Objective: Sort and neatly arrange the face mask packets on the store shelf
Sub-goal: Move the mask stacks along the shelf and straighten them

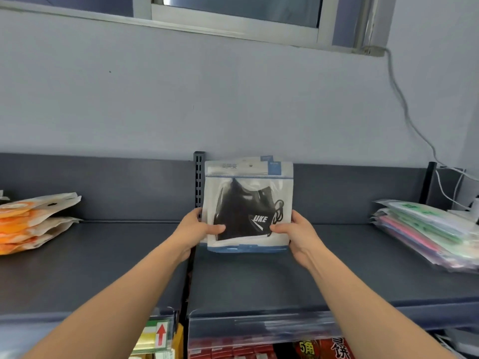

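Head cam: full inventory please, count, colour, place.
black mask packet: one in front, maybe more behind, white-blue pouch, upright at shelf centre
orange packets: stack, count unclear, orange-white, shelf left
pastel packets: stack, count unclear, green and pink, shelf right
shelf: one, dark grey, across the middle
red goods: several, red, lower shelf
cable: one, white, right wall
window: one, grey frame, top
left hand: one, grips packet's left edge
right hand: one, grips packet's right edge

A dark grey shelf (259, 275) stands against a pale grey wall (207, 99). High above the shelf sits a metal-framed window (233, 24). A white cable (407, 114) trails down the wall toward the shelf's right end.
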Available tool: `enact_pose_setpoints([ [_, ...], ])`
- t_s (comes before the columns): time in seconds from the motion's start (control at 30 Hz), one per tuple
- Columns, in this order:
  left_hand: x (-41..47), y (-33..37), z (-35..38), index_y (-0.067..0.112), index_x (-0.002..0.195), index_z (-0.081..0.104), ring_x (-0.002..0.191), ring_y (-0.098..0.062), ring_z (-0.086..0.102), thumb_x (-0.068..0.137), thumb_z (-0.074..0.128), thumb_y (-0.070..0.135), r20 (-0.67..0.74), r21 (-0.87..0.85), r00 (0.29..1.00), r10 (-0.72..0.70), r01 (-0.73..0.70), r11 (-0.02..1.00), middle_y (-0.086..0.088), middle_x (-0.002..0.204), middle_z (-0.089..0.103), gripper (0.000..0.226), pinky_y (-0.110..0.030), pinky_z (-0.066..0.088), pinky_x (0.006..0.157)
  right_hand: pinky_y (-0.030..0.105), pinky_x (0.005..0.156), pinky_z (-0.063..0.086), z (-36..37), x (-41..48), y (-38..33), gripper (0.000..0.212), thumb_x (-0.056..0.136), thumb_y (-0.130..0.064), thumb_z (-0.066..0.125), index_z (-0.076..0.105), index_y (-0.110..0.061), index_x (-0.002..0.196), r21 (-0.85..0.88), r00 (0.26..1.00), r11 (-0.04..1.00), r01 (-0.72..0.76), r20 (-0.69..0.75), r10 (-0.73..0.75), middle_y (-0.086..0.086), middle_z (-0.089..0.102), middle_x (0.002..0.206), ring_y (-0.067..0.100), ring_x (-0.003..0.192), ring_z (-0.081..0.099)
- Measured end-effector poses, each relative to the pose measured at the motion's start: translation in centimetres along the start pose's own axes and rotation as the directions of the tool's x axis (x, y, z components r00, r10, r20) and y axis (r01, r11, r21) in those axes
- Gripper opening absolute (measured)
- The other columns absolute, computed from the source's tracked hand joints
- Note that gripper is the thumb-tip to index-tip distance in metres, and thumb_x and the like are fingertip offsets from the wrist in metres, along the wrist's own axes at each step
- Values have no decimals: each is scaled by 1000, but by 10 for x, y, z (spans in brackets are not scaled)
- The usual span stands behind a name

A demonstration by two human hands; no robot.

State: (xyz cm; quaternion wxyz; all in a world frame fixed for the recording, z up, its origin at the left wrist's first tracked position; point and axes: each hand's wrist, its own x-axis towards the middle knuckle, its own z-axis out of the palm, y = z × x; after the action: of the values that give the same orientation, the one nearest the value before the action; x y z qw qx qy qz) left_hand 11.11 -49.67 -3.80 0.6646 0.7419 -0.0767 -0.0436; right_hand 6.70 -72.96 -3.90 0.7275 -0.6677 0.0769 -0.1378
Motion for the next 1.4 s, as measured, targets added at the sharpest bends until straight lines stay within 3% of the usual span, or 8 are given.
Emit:
enact_pose_setpoints([
  [0.13, -2, -1, 8, 12, 129, 50, 105, -18, 64, 82, 72, 1, -8, 43, 989, 146, -145, 988, -4, 118, 66, 53, -37, 47, 101, 30, 85, 51, 1, -2, -3, 43, 78, 14, 62, 64, -15, 111, -86, 996, 993, 86, -4, -86, 6, 73, 104, 21, 95, 66],
  [0.37, 1, -24, 9, 22, 145, 27, 118, -19, 54, 78, 75, 3, 129, 297, 988, 89, -124, 947, 1, 128, 58, 84, -34, 39, 108, 19, 73, 42, -1, -7, 15, 54, 81, 12, 51, 48, -16, 127, -339, 997, 941, 9, 76, 18, 1, 65, 111, 12, 99, 57],
  [0.5, 5, -23, 4, 20, 142, 34, 116, -19, 56, 79, 74, 6, 93, 340, 991, 94, -121, 933, 3, 126, 60, 76, -37, 40, 108, 22, 83, 43, 0, -6, 16, 43, 91, 8, 48, 52, -18, 125, -382, 997, 923, 39, 79, -10, 0, 64, 116, 15, 106, 57],
  [0.63, 1, -15, -14, 16, 131, 51, 107, -16, 62, 82, 72, 6, 47, 270, 994, 98, -107, 957, 4, 114, 67, 53, -31, 45, 99, 25, 91, 44, 13, -2, 16, 37, 96, -1, 51, 51, -17, 128, -373, 993, 922, 108, 86, -82, 1, 65, 121, 16, 109, 60],
  [0.9, -28, -12, -87, 18, 108, 66, 91, -11, 63, 89, 66, 20, -144, 369, 973, 181, -117, 922, 5, 103, 69, 19, -19, 44, 72, 22, 71, 47, 87, -9, 14, 26, 99, -18, 52, 52, -25, 124, -309, 968, 931, 196, 213, -133, -5, 65, 114, 10, 97, 61],
  [1.0, -38, -20, -125, 18, 123, 58, 103, -16, 62, 88, 67, 22, -217, 418, 963, 162, -58, 907, 1, 118, 66, 36, -28, 47, 87, 23, 65, 47, 126, -15, 17, 21, 99, -20, 52, 52, -25, 120, -321, 956, 927, 195, 272, -108, -5, 64, 112, 10, 93, 59],
  [1.13, -54, -23, -172, 29, 153, 17, 127, -24, 48, 90, 65, 27, -306, 545, 934, 182, 15, 838, -4, 144, 47, 79, -36, 38, 105, 22, 56, 45, 178, -23, 21, 14, 100, -24, 51, 54, -24, 113, -354, 942, 918, 177, 331, -53, -2, 63, 106, 11, 79, 55],
  [1.4, -59, -34, -242, 31, 139, 49, 130, -24, 44, 96, 53, 34, -303, 760, 927, 219, 97, 642, -8, 143, 42, 43, -34, 33, 109, 22, 48, 33, 264, -25, 34, 19, 100, -26, 51, 61, -11, 104, -485, 944, 869, 103, 322, 68, 3, 60, 89, 13, 62, 43],
])
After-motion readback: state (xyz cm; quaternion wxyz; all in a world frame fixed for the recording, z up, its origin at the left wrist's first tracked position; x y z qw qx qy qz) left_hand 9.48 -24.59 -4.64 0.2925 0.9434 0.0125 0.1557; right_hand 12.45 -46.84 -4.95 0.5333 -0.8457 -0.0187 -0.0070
